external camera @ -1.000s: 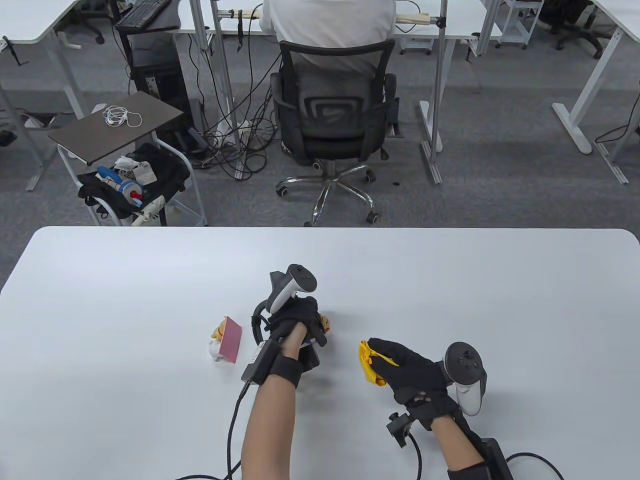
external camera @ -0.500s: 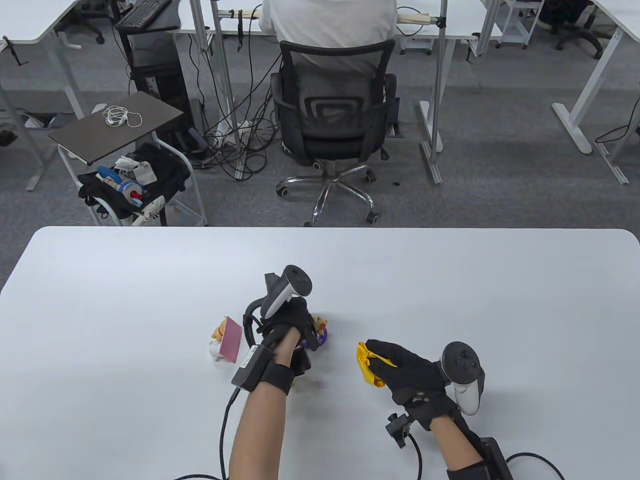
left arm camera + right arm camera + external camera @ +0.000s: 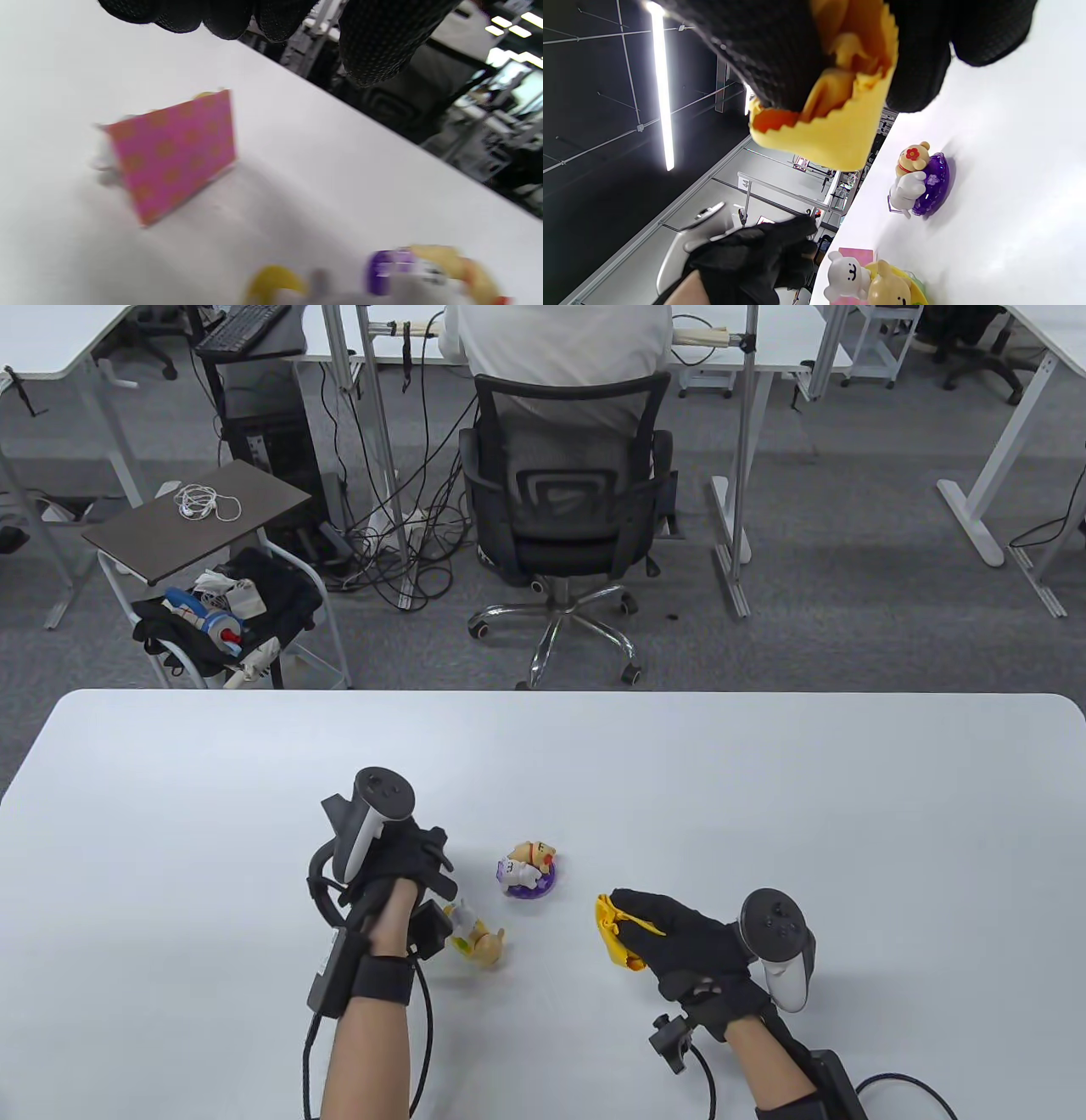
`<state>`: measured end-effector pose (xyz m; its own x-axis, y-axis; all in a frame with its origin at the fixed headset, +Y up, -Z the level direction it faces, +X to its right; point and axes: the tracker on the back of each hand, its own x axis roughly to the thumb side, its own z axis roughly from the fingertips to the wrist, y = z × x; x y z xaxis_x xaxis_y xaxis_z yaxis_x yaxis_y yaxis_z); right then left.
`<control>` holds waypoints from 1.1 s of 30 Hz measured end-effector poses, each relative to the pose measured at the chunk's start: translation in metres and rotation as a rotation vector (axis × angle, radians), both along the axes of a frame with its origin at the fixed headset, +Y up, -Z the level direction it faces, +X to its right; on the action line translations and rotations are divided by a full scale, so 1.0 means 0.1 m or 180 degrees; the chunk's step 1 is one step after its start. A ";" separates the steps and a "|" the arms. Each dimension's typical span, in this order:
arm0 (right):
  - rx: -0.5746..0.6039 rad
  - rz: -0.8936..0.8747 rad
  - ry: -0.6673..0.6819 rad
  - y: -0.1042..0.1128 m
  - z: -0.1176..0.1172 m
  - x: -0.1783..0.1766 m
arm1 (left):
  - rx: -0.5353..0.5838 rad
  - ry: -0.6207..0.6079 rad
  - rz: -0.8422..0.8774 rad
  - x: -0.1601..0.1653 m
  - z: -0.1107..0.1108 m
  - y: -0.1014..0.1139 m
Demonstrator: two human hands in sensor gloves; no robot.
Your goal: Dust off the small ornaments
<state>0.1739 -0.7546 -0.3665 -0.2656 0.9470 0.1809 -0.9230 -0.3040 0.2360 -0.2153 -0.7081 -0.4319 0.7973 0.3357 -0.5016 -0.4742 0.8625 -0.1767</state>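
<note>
I read my right hand (image 3: 691, 937) as gripping a bunched yellow cloth (image 3: 612, 931), fingers curled round it; the cloth protrudes past the fingertips toward my left hand (image 3: 390, 869).

The purple-based bear ornament (image 3: 528, 869) stands on the white table (image 3: 764, 780) between the two hands, apart from both and slightly beyond them. In the right wrist view its bear (image 3: 913, 157) faces the cloth.

A second ornament (image 3: 477, 940), a yellow-and-white figure group, lies just beside my left wrist on its inner side. Its long axis runs diagonally, the tan end toward me and toward my right hand.

The pink dotted card (image 3: 174, 152) stands upright below my left fingers (image 3: 382, 38), which hang loosely curled and hold nothing.
</note>
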 end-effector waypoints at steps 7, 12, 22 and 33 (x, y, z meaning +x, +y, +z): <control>-0.0009 0.0082 0.0047 -0.03 0.00 -0.04 | 0.0159 0.0622 0.0117 -0.27 0.09 -0.47; -0.0035 0.0110 0.0044 -0.07 -0.02 -0.04 | 0.0146 0.0624 0.0247 -0.32 0.08 -0.58; -0.0062 0.0187 0.0063 -0.11 -0.05 -0.07 | 0.0216 0.0578 0.0498 -0.37 0.09 -0.61; -0.0080 0.0257 0.0187 -0.15 -0.08 -0.22 | 0.1093 0.0403 0.1516 -0.28 0.41 0.01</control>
<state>0.1521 -0.7693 -0.3750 -0.3309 0.9273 0.1750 -0.8800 -0.3702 0.2976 -0.2432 -0.7069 -0.3911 0.4604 0.8011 -0.3826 -0.8218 0.5475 0.1575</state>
